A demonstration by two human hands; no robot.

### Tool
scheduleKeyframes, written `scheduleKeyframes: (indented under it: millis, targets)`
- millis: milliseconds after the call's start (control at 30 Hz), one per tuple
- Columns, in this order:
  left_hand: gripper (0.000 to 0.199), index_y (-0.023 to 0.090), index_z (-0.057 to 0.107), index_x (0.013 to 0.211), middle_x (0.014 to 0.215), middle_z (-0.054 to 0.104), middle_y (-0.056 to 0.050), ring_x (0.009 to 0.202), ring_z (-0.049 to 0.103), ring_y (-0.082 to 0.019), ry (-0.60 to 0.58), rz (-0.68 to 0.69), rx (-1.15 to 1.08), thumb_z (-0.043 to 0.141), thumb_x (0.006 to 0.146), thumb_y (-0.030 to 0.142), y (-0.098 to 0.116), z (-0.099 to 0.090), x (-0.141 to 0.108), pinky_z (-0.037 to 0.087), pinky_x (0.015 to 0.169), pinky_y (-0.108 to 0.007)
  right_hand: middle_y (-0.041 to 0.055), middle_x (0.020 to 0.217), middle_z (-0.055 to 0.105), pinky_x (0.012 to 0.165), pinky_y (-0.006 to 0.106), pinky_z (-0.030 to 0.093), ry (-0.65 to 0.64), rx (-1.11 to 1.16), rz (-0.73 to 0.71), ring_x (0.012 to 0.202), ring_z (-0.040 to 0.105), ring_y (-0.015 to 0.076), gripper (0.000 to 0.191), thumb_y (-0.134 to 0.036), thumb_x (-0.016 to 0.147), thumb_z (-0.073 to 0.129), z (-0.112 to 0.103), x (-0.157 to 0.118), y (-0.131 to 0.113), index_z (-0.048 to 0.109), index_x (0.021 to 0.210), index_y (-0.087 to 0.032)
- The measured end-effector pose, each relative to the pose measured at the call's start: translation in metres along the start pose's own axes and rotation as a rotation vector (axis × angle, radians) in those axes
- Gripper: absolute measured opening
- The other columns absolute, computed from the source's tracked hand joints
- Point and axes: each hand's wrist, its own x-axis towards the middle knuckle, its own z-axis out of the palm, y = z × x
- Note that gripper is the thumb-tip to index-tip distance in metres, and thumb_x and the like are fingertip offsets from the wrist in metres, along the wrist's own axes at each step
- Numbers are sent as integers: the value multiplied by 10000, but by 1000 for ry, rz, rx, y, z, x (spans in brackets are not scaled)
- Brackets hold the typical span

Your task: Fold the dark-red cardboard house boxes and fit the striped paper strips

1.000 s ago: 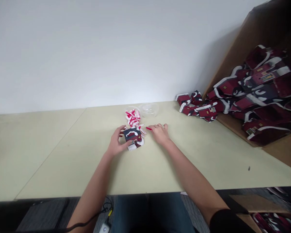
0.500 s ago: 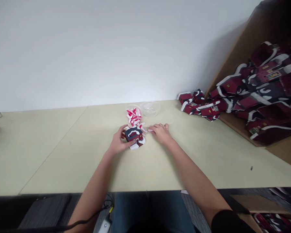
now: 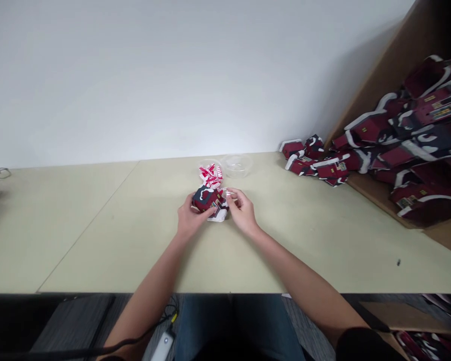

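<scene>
My left hand [image 3: 191, 216] is closed around the left side of a small model house [image 3: 206, 199], dark red with a dark roof and white snow-like trim. Its thumb lies across the house front. At the right side of the house, my right hand [image 3: 242, 208] pinches a small red-and-white striped piece [image 3: 228, 193] between thumb and fingers. Whether that piece touches the house I cannot tell. Just behind the house lies a heap of red-and-white striped pieces [image 3: 211, 175], in or by a clear shallow dish partly hidden under them.
A clear plastic bowl [image 3: 237, 165] stands behind my right hand. Several red houses [image 3: 332, 170] lie at the back right, beside a cardboard box [image 3: 361, 95] full of more. Glasses [image 3: 2, 173] rest at the far left. A small dark bit [image 3: 399, 262] lies near the right front edge.
My right hand has lifted the striped piece from the table and brought it left to the house. My left hand has tilted the house, turning its front more upward.
</scene>
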Motion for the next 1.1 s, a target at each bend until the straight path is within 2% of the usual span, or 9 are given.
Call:
scheduleKeyframes:
  millis: [233, 400, 567, 833, 933, 1100]
  targets:
    - [793, 200, 603, 1197, 895, 718, -30, 578, 638, -153, 2, -2, 35, 865, 539, 556, 3, 1, -1, 522, 570, -269, 17, 751, 688, 643, 291, 476, 22, 138, 101, 651, 611, 167, 389, -506, 776, 644, 9, -5, 2, 596, 1013, -202]
    - [830, 200, 609, 1228, 755, 703, 5, 599, 653, -170, -12, 20, 86, 872, 525, 554, 3, 1, -2, 530, 629, -276, 14, 727, 683, 578, 277, 442, -11, 232, 157, 603, 598, 164, 444, -543, 735, 687, 17, -6, 1, 591, 999, -199]
    - [800, 193, 616, 1225, 726, 704, 13, 610, 663, -163, -4, 21, 110, 866, 544, 529, 5, 2, -3, 533, 664, -262, 3, 740, 679, 586, 265, 408, -46, 196, 107, 583, 553, 137, 430, -565, 763, 677, 21, -9, 3, 611, 984, -203]
    - [802, 173, 598, 1240, 666, 669, 19, 585, 660, -174, -16, 45, 97, 845, 570, 539, 4, 4, -5, 530, 629, -271, 7, 777, 666, 631, 278, 432, -42, 162, 90, 629, 555, 141, 407, -543, 785, 659, 22, -9, 8, 641, 995, -194]
    - [797, 163, 590, 1233, 708, 672, 8, 566, 634, -157, 8, 68, 106, 836, 578, 545, 3, 6, -7, 524, 612, -269, 5, 776, 643, 630, 279, 443, -29, 129, 71, 636, 551, 140, 409, -539, 788, 654, 22, -9, 8, 664, 997, -188]
    - [739, 155, 606, 1197, 720, 656, 6, 558, 582, -124, 42, 91, 99, 822, 609, 548, 4, 9, -10, 497, 598, -245, 48, 929, 683, 711, 304, 474, -5, 19, 1, 759, 595, 170, 384, -521, 816, 629, 21, -8, 8, 698, 1005, -194]
